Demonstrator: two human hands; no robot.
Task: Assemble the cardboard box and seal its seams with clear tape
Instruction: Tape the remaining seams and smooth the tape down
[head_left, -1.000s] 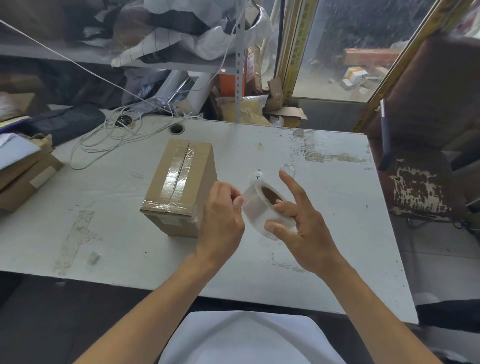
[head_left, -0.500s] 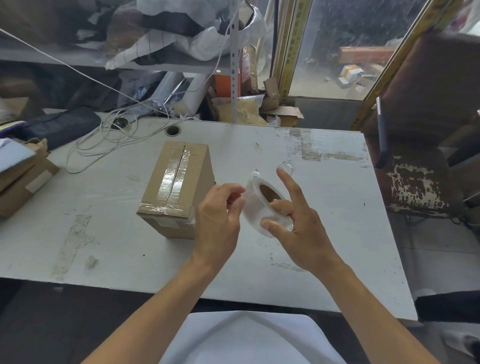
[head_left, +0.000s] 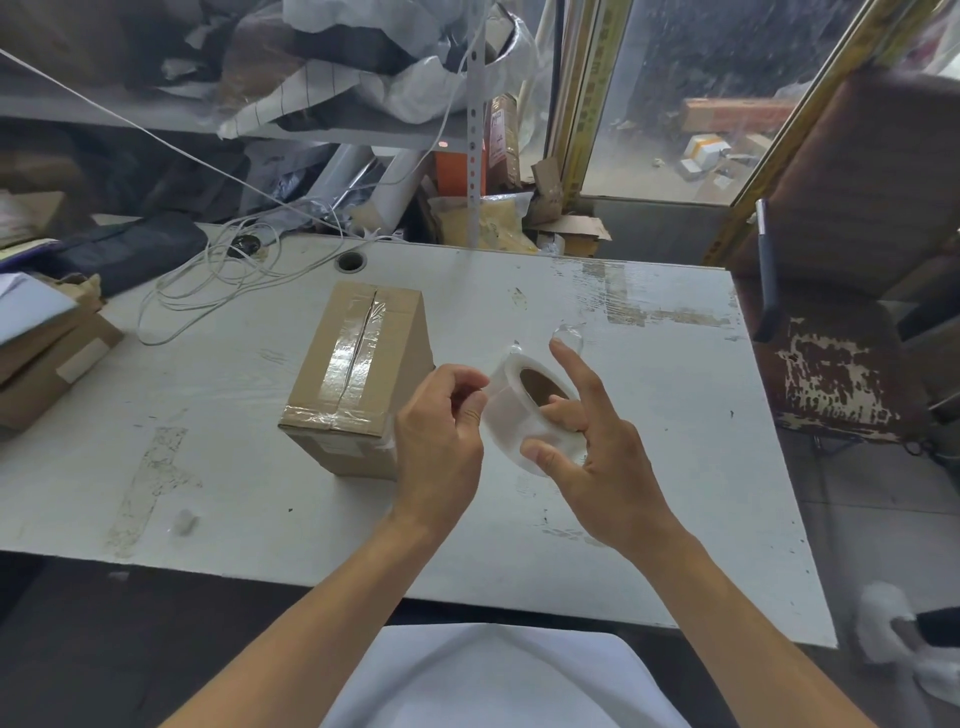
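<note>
A closed brown cardboard box (head_left: 358, 374) stands on the white table (head_left: 234, 483), with clear tape along its top seam and over its near edge. Just right of the box I hold a roll of clear tape (head_left: 524, 410) above the table. My right hand (head_left: 592, 457) grips the roll with thumb under it and a finger inside the core, the index finger stretched up. My left hand (head_left: 441, 441) has its fingers curled, thumb and fingertips at the roll's left face, as if picking at the tape end. Whether it has a loose end pinched is hidden.
White cables (head_left: 228, 280) lie coiled at the table's back left near a cable hole (head_left: 350, 261). Stacked cardboard boxes (head_left: 47, 364) sit at the left edge. A worn brown chair (head_left: 852, 332) stands to the right. Shelves with clutter rise behind the table.
Both hands and the roll stay nearly in place. My left thumb and fingertips have shifted slightly on the roll's left face. The box has not moved.
</note>
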